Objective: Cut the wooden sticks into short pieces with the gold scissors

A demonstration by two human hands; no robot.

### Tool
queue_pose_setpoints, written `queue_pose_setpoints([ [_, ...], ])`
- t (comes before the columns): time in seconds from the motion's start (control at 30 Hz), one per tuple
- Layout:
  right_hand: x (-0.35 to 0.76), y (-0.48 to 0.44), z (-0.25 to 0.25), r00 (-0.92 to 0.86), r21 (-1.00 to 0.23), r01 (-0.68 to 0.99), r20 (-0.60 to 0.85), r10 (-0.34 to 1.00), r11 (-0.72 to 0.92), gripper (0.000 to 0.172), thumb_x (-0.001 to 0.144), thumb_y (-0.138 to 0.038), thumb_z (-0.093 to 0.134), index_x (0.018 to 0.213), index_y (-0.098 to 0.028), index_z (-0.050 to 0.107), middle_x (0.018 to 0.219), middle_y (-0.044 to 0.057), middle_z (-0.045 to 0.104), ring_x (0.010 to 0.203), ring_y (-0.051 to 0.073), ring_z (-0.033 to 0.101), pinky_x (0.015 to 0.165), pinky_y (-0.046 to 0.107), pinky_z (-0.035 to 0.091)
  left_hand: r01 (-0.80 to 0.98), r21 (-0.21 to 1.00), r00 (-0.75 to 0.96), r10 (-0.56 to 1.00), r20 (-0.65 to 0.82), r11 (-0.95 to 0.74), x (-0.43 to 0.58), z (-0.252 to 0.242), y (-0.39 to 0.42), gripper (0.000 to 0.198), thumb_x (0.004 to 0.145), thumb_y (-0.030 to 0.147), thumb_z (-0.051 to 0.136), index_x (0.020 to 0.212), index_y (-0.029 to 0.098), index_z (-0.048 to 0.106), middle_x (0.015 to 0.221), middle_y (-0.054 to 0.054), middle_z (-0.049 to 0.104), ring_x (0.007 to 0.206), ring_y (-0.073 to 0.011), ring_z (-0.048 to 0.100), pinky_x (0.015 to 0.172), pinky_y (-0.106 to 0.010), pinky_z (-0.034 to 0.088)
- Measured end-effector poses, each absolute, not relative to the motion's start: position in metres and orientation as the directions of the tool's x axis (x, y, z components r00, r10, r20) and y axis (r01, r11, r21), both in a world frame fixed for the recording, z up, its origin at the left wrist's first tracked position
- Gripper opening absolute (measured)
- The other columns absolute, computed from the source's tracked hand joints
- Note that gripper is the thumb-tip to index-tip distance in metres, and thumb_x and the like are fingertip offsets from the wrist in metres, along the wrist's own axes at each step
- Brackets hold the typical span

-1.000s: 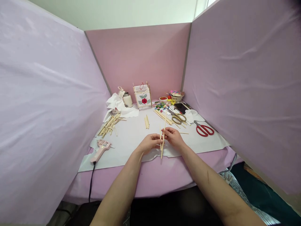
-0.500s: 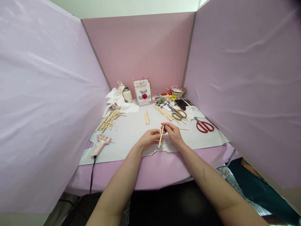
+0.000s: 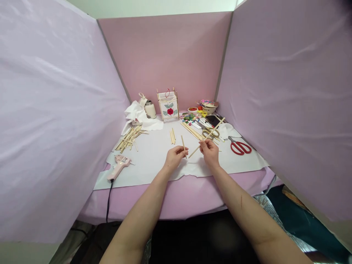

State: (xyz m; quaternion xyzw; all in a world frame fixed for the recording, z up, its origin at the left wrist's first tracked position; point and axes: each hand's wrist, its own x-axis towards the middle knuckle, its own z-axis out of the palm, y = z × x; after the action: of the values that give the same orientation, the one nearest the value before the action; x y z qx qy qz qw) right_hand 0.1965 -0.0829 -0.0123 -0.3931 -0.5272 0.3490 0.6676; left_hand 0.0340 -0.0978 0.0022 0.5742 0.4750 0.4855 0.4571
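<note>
My left hand (image 3: 175, 157) pinches a short wooden stick (image 3: 183, 143) that stands nearly upright above the white cloth. In my right hand (image 3: 209, 152) is a longer wooden stick (image 3: 217, 125), slanting from lower left to upper right, its lower end close to the short stick but apart from it. Beyond my hands a few short sticks (image 3: 172, 136) lie side by side. Long sticks (image 3: 191, 130) lie behind my right hand, near gold-handled scissors (image 3: 210, 132), which the held stick partly crosses.
A pink glue gun (image 3: 120, 168) with a black cord and a pile of sticks (image 3: 130, 139) lie left. At the back stand a jar (image 3: 150, 110) and a rose-decorated lantern-like frame (image 3: 169, 108). Red-handled scissors (image 3: 240, 147), markers (image 3: 195, 125) and a bowl (image 3: 209, 109) are on the right.
My hands have moved apart. The sticks that were together between them are now separate, the short one in my left hand and the long one, now swung up rightward, in my right.
</note>
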Motion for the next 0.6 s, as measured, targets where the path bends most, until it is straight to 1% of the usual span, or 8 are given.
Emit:
queue_pose_setpoints([
  [0.13,0.197,-0.083,-0.012,0.154,-0.895,-0.028,0.436,0.887,0.445,0.026,0.083,-0.045,0.056,0.075,-0.02,0.054,0.055,-0.004,0.044,0.051,0.011,0.041,0.05,0.024,0.035,0.175,0.98,0.185,0.981,0.064,-0.097,0.036,-0.005,-0.098,0.023,0.069,0.029,0.064,0.087,0.015,0.07,0.079,-0.004,0.067,0.07,-0.014,0.06,0.072,-0.028,0.048],
  [0.3,0.191,-0.086,-0.006,0.072,-0.882,0.034,0.472,0.879,0.471,0.021,0.081,-0.039,0.059,0.071,-0.02,0.056,0.059,-0.003,0.049,0.056,0.012,0.045,0.057,0.025,0.039,0.295,0.937,0.26,0.959,0.11,-0.187,0.038,-0.009,-0.101,0.02,0.07,0.027,0.061,0.083,0.016,0.071,0.079,-0.003,0.069,0.074,-0.0149,0.059,0.073,-0.026,0.045],
  [0.4,0.185,-0.084,-0.005,0.016,-0.877,0.072,0.477,0.879,0.475,0.019,0.081,-0.037,0.057,0.073,-0.02,0.057,0.063,-0.002,0.053,0.058,0.013,0.048,0.058,0.025,0.041,0.312,0.929,0.267,0.957,0.115,-0.198,0.038,-0.007,-0.102,0.019,0.071,0.027,0.058,0.081,0.016,0.07,0.077,-0.002,0.068,0.072,-0.0146,0.058,0.071,-0.026,0.044],
  [0.53,0.183,-0.082,-0.007,-0.099,-0.874,0.056,0.476,0.874,0.482,0.013,0.081,-0.032,0.056,0.078,-0.02,0.059,0.069,-0.001,0.059,0.062,0.014,0.053,0.061,0.026,0.044,0.314,0.92,0.268,0.952,0.15,-0.233,0.036,-0.007,-0.102,0.017,0.072,0.027,0.057,0.077,0.016,0.069,0.075,-0.001,0.067,0.074,-0.0147,0.058,0.071,-0.025,0.044],
  [0.6,0.184,-0.083,-0.008,-0.146,-0.865,0.093,0.478,0.866,0.493,0.012,0.081,-0.031,0.055,0.078,-0.02,0.06,0.07,-0.001,0.06,0.064,0.014,0.054,0.063,0.026,0.044,0.313,0.919,0.275,0.949,0.155,-0.241,0.036,-0.009,-0.101,0.018,0.072,0.028,0.057,0.078,0.015,0.068,0.077,-0.002,0.067,0.075,-0.0152,0.058,0.071,-0.025,0.044],
])
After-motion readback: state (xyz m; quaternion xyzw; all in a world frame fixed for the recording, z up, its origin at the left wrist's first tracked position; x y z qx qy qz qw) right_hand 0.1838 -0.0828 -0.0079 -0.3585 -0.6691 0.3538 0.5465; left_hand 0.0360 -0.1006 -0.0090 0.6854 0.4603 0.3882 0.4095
